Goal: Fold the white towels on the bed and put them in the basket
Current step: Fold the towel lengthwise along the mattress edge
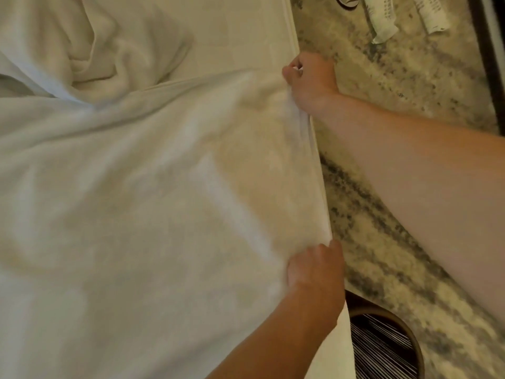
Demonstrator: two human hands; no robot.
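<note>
Closest to the lens, the left hand (pixel 314 272) comes up from the bottom edge, its grip clenched on the near end of the white towel's (pixel 153 192) edge. Further along the same edge, the right hand (pixel 310 77) makes a fist around a bunch of the hem. The towel lies spread over the bed (pixel 246 28), its held edge running along the bed's side above the speckled floor (pixel 396 110). The basket (pixel 382 348) stands on the floor just beside the bed, near the left wrist.

The cloth is loose and creased, so an uneven pull from the two hands would likely give a skewed fold. The crumpled towel (pixel 109 58) behind seems to touch the spread one and might be dragged along with it. If either grip slackens, the hem could slide off the bed onto the floor.

Blur softens the whole towel. Both hands' fingertips are buried in cloth, the towel's far corners run out of view at the left, and only part of the basket shows. Two white items (pixel 382 26) on the floor at the top are cut off, and I cannot tell what they are.
</note>
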